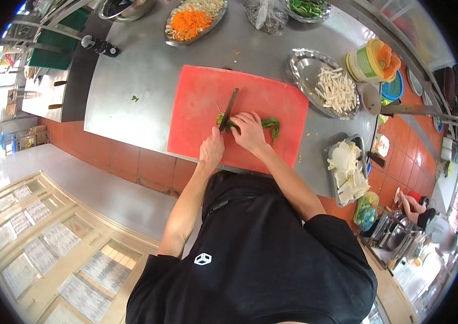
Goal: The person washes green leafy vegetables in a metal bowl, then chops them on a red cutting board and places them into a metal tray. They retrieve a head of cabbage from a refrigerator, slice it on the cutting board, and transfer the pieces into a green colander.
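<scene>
My left hand (211,146) grips the handle of a kitchen knife (231,106), its dark blade pointing away from me. The blade stands across a bunch of leafy greens (270,122) on a red cutting board (200,101). My right hand (250,131) presses on the bunch just right of the blade, with fingertips close to it. Cut green stems (219,118) lie at the blade's left side. Leafy ends stick out to the right from under my right hand.
Around the board stand an oval metal platter (300,67) of pale strips, a tray (361,141) of white pieces, and a platter (190,24) with shredded carrot. A tub (364,62), a plastic bag (267,16) and a bottle (99,45) are further off. Another person's arm (412,206) shows far right.
</scene>
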Demonstrator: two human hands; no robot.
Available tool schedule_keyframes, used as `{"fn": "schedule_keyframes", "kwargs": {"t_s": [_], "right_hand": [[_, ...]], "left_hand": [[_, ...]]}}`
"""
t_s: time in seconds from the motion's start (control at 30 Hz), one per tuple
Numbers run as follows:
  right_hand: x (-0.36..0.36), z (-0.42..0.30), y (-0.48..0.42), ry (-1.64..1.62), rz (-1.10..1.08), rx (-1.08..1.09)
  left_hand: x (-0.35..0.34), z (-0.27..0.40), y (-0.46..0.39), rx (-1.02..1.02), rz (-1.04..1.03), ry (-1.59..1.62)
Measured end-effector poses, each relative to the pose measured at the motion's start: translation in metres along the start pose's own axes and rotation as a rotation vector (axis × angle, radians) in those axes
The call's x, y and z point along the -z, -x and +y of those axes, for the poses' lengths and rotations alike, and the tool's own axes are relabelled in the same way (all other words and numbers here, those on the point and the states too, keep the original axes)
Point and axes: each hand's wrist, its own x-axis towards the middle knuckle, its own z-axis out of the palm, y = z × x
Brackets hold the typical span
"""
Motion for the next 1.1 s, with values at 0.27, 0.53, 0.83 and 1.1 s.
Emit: {"fn": "schedule_keyframes", "kwargs": {"t_s": [0.27, 0.53, 0.83, 1.1], "right_hand": [[-0.002, 0.043, 0.025, -0.059, -0.084, 0.026], [0.009, 0.036, 0.027, -0.020, -0.029, 0.037], [0.022, 0.067, 0.041, -0.025, -0.104, -0.010], [0.053, 0.063, 0.042, 0.026, -0.066, -0.016]], "left_hand": [[0.003, 0.038, 0.027, 0.070, -0.082, -0.032], [-0.019, 0.035, 0.007, 0.031, 0.045, -0.039], [-0.041, 0.058, 0.033, 0.029, 0.031, -0.104], [-0.012, 0.080, 0.021, 0.114, 0.012, 0.012]]}}
